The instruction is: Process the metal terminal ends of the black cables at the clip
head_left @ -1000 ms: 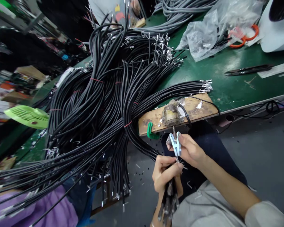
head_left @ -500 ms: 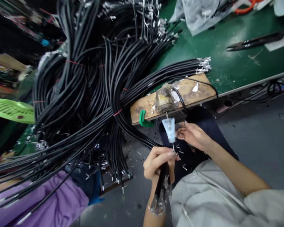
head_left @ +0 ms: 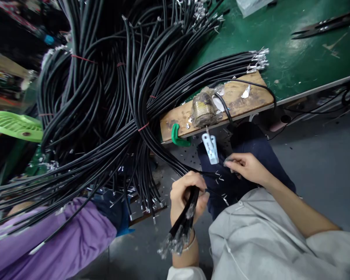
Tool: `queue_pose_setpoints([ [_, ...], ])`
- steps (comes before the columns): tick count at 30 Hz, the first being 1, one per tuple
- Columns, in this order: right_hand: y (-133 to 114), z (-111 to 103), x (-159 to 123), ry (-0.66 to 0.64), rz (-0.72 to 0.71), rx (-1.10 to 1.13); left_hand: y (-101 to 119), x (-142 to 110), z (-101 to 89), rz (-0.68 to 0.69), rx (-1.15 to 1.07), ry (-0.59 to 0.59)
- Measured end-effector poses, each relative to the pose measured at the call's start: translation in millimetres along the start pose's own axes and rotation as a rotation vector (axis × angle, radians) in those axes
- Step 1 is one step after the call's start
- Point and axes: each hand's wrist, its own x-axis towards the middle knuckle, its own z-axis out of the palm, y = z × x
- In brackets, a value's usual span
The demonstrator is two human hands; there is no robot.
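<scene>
My left hand (head_left: 188,196) is closed around a bundle of black cables (head_left: 182,217), whose silvery stripped ends point down toward my wrist. A few thin cable ends stick out to the right of this hand. To the right, my right hand (head_left: 247,168) has thumb and fingers pinched together; a small greyish bit shows at the fingertips, too small to name. Between and above the hands, a light blue clothespin (head_left: 210,148) hangs on the shaft of a small tape-wrapped motor (head_left: 203,109). Neither hand touches the clothespin.
The motor sits on a wooden board (head_left: 245,102) with a green clamp (head_left: 179,136) at its edge. Large heaps of black cables (head_left: 111,101) cover the left. Pliers (head_left: 323,27) lie on the green table (head_left: 303,62). A person in a purple sleeve (head_left: 76,241) sits at lower left.
My left hand has drawn down and left from beneath the clothespin, keeping the cable bundle. My right hand has shifted right, away from the clothespin, which has turned to show its two legs.
</scene>
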Motion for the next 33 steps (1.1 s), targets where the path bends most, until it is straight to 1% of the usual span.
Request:
queue_pose_setpoints([
  [2,4.5,3.1,-4.1,-0.040,0.009,-0.085,0.0,-1.6,-0.1,0.016,-0.006,0.023],
  [4,7.3,5.6,-8.0,-0.049,-0.002,-0.160,-0.3,-3.3,1.0,0.051,-0.031,0.037],
  [7,0.9,8.4,-14.6,0.027,-0.071,-0.226,1.0,-5.1,5.0,0.091,0.011,0.056],
  [8,-4.6,9.3,-17.1,0.067,-0.122,-0.225,2.1,-5.2,6.6,0.091,0.065,0.058],
  [10,-19.0,11.4,-21.9,0.119,-0.281,-0.203,5.0,-4.5,9.6,0.078,0.176,0.058],
  [13,-41.2,15.9,-26.1,0.097,-0.563,-0.197,9.4,-1.8,13.2,0.054,0.270,0.046],
  [14,-46.7,17.6,-26.1,0.089,-0.632,-0.200,10.5,-0.9,14.1,0.051,0.288,0.045],
  [16,-54.0,20.7,-24.6,0.104,-0.705,-0.196,11.5,0.2,15.6,0.047,0.317,0.047],
  [19,-57.3,22.6,-21.8,0.174,-0.724,-0.162,10.2,-0.1,17.0,0.044,0.350,0.047],
  [22,-57.5,21.4,-21.9,0.241,-0.721,-0.178,6.1,-1.7,18.2,0.027,0.387,0.002],
  [25,-58.4,20.6,-23.1,0.241,-0.690,-0.240,2.3,-3.2,21.4,0.017,0.421,-0.042],
  [27,-58.7,22.1,-22.5,0.239,-0.653,-0.281,1.2,-3.7,24.3,0.009,0.441,-0.047],
  [29,-57.8,25.4,-20.1,0.274,-0.626,-0.331,1.5,-3.7,26.8,-0.010,0.445,-0.060],
  [31,-55.7,28.8,-16.2,0.328,-0.610,-0.379,2.4,-3.5,27.9,-0.039,0.439,-0.107],
  [33,-53.3,30.0,-11.8,0.338,-0.576,-0.407,2.8,-3.3,27.6,-0.074,0.445,-0.168],
])
